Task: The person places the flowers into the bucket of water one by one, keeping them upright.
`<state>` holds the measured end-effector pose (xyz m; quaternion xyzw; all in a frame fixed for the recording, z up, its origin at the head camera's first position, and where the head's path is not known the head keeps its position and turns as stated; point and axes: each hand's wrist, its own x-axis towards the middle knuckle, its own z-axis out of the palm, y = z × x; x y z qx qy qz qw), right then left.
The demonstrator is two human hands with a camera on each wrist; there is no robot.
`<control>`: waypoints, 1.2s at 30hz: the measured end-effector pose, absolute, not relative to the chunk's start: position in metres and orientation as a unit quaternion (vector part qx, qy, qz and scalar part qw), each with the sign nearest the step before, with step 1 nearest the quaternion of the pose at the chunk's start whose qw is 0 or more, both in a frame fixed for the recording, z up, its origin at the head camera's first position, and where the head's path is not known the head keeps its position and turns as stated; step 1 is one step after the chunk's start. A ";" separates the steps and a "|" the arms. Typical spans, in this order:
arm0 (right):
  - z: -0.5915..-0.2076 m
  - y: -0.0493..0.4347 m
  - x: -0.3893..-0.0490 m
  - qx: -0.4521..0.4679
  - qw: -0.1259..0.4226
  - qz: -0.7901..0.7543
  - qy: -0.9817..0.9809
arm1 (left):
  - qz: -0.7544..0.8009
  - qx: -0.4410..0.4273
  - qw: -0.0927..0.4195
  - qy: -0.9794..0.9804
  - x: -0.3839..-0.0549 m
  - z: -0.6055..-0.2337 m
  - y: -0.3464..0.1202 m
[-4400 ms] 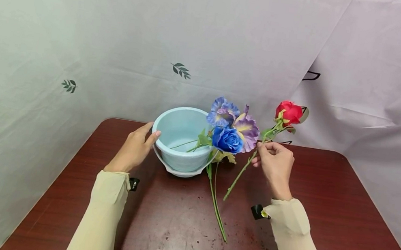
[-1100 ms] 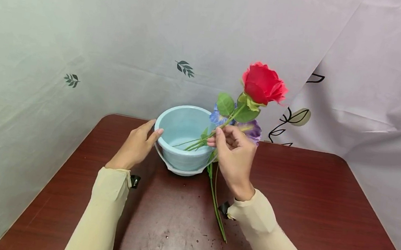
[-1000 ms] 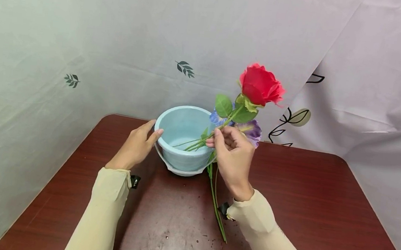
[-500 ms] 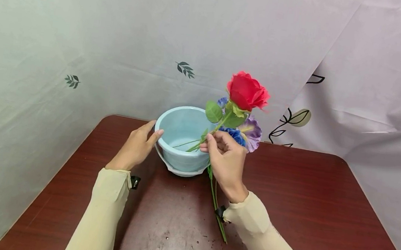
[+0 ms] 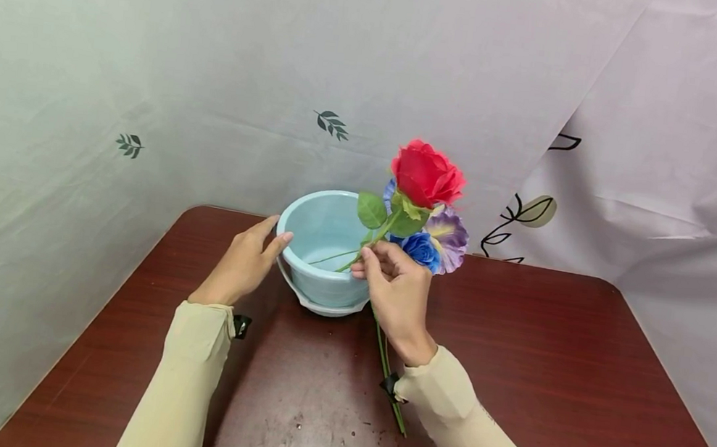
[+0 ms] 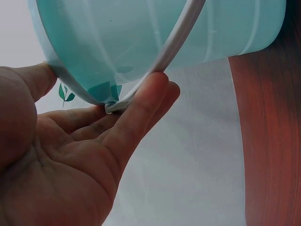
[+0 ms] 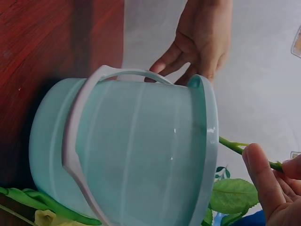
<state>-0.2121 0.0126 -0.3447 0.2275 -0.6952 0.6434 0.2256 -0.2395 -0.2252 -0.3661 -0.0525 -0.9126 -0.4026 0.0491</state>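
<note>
A light blue bucket stands upright near the back of the table. My left hand holds its left rim, thumb on the rim and fingers outside by the handle. My right hand pinches the stem of a red rose between thumb and fingertips at the bucket's right rim. The rose leans right, its lower stem reaching inside. A blue rose and a purple iris lean out over the right side, partly hidden behind the red rose and right hand. Another stem shows inside the bucket.
Long green stems lie on the dark red wooden table, in front of the bucket's right side. Small drops or specks dot the tabletop near them. A pale patterned cloth hangs behind the table.
My right hand has brought the red rose leftward from beside the bucket to its rim, then lowered it, so its stem reaches inside. The left hand has stayed on the rim.
</note>
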 end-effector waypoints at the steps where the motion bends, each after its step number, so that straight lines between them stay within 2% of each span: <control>1: -0.345 0.012 -0.212 0.226 0.226 0.641 -0.698 | -0.403 -0.053 0.050 -0.912 -0.239 -0.366 -0.225; 15: -0.359 0.007 -0.216 0.201 0.206 0.638 -0.714 | -0.410 -0.057 0.057 -0.908 -0.239 -0.368 -0.225; 23: -0.341 0.003 -0.202 0.197 0.205 0.635 -0.718 | -0.414 -0.057 0.054 -0.907 -0.239 -0.368 -0.226; 29: -0.336 0.002 -0.196 0.203 0.236 0.609 -0.729 | -0.418 -0.056 0.056 -0.905 -0.239 -0.369 -0.226; 36: -0.365 0.004 -0.213 0.180 0.268 0.583 -0.745 | -0.421 -0.052 0.067 -0.903 -0.238 -0.370 -0.226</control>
